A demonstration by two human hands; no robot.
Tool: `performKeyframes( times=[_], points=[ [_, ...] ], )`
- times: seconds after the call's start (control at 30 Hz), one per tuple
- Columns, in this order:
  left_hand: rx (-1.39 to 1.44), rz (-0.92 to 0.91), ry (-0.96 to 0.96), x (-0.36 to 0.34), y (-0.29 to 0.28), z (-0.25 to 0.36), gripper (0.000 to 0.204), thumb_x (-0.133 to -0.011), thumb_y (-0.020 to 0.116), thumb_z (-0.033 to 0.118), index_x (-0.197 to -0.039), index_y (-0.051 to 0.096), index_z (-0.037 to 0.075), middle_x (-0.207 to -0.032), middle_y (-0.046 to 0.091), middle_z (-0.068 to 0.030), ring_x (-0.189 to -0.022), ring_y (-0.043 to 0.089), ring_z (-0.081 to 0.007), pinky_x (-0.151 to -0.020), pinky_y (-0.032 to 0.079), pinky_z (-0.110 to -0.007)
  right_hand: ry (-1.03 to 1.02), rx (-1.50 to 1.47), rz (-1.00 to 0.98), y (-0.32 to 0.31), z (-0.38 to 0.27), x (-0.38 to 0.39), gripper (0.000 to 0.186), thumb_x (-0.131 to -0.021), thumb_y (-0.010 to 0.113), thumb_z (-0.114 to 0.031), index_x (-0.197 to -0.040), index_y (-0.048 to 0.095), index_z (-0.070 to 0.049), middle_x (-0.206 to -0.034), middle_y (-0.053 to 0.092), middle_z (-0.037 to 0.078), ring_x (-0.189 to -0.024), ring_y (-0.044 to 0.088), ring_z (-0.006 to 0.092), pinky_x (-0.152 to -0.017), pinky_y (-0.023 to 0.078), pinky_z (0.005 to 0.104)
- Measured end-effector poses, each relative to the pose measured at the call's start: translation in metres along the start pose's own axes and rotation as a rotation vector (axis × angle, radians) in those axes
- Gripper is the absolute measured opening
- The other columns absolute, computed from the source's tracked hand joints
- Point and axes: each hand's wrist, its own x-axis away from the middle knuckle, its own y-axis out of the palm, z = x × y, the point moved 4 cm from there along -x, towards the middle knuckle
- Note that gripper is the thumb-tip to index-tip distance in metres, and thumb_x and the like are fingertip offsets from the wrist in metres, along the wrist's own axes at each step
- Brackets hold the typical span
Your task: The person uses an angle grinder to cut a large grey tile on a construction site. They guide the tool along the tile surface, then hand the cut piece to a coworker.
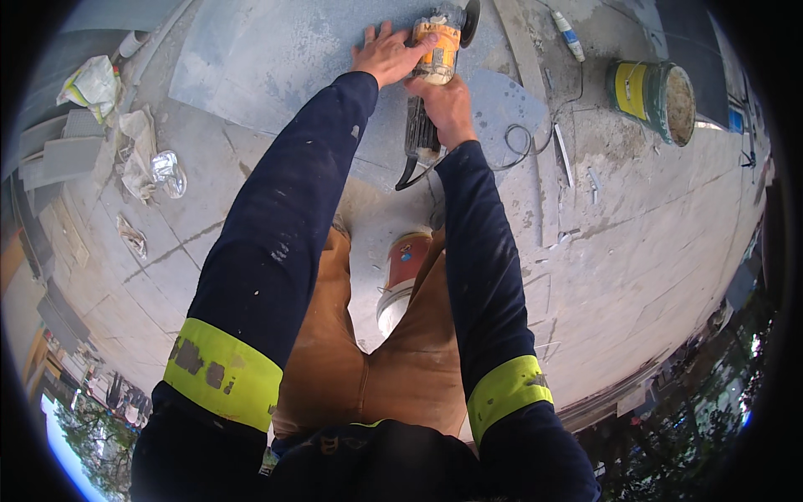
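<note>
At the top middle an angle grinder (437, 52), with a worn orange and black body, lies over a large grey-blue sheet (251, 63). My right hand (447, 109) is closed around its body, and the dark rear part and cord come out below the fist. The grinder's dark disc (471, 23) stands at its far right end, partly cut off by the picture's edge. My left hand (389, 58) rests on the sheet to the left of the grinder, fingers spread. Its thumb reaches across onto the orange body.
Right of the sheet stand a green and yellow bucket (631, 90) with grey material inside and a white tube (569, 38). The cord (519, 151) loops nearby. A reddish bucket (407, 266) sits between my legs. Crumpled bags (94, 86) and foil (169, 174) lie left on the tiled floor.
</note>
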Motion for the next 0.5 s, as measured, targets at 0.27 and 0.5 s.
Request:
performKeyframes(
  times=[0.27, 0.5],
  points=[
    [0.096, -0.089, -0.067, -0.008, 0.001, -0.006, 0.089, -0.087, 0.032, 0.082, -0.132, 0.064, 0.012, -0.161, 0.023, -0.0138, -0.150, 0.016, -0.0371, -0.113, 0.015, -0.071, 0.017, 0.031, -0.044, -0.001, -0.010, -0.037, 0.035, -0.075, 0.077, -0.013, -0.101, 0.065, 0.006, -0.088, 0.069, 0.009, -0.070, 0.064, 0.0169, -0.062, 0.050, 0.0317],
    [0.100, -0.103, -0.105, -0.012, 0.000, -0.006, 0.087, -0.087, 0.035, 0.080, -0.130, 0.065, 0.011, -0.160, 0.028, -0.0119, -0.148, 0.022, -0.0353, -0.111, 0.018, -0.072, 0.070, -0.061, -0.088, -0.002, -0.028, -0.043, 0.033, -0.075, 0.076, -0.013, -0.101, 0.065, 0.006, -0.087, 0.069, 0.009, -0.068, 0.064, 0.0168, -0.061, 0.051, 0.0319]
  ],
)
